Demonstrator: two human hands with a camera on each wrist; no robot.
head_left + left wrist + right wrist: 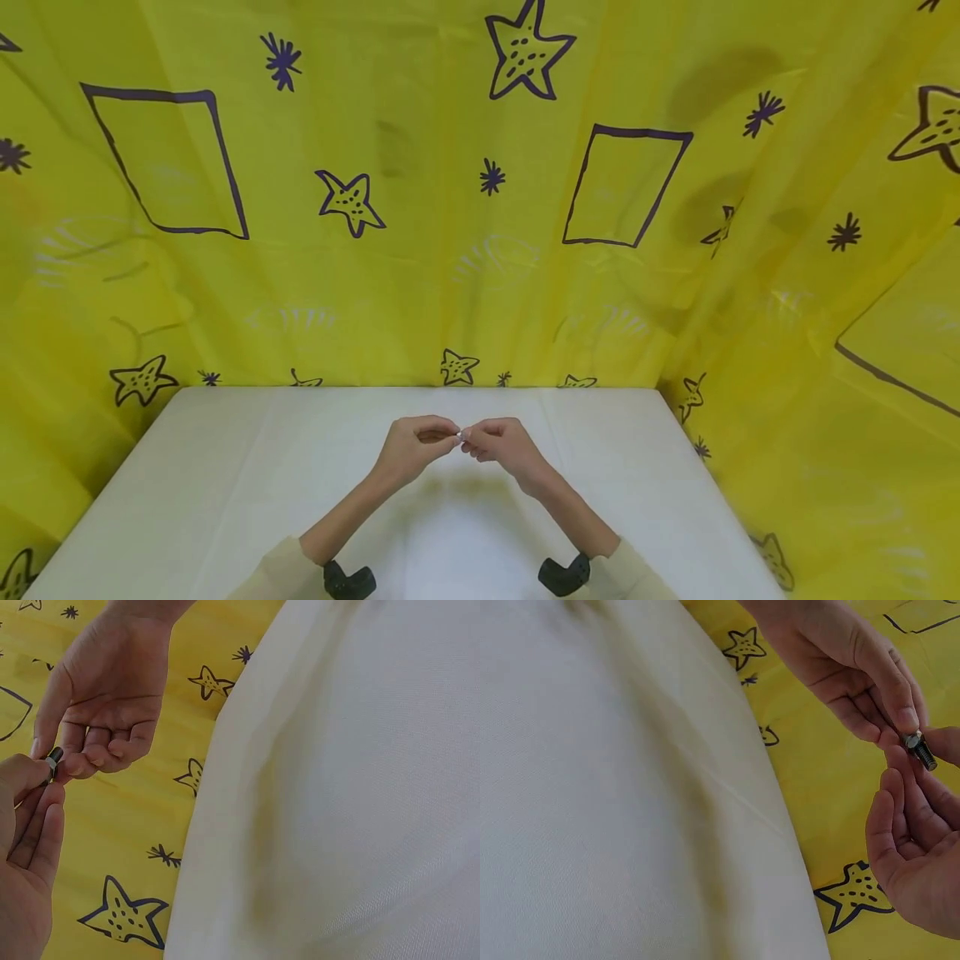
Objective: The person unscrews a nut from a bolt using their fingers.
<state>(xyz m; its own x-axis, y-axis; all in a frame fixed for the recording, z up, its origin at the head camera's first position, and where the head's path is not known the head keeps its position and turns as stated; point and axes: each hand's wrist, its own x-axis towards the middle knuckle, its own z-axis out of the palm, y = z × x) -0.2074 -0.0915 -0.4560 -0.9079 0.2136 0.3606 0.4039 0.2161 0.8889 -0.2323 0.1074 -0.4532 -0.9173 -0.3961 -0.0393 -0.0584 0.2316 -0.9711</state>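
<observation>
A small metal bolt [926,756] with a visible thread is between both hands, above the white table. A shiny hex piece [914,740] sits on it; whether this is its head or a nut I cannot tell. My left hand [411,447] pinches the bolt between thumb and fingertips. From the other side my right hand [508,446] pinches it too, its remaining fingers loosely curled in the left wrist view. Only a silvery spot of the bolt shows in the head view. Fingertips cover part of it in both wrist views.
The white table [300,492] lies below the hands. Yellow curtains [420,275] with drawn stars and frames hang behind it and at the sides. A dark device is on each forearm: left device [348,581], right device [565,575].
</observation>
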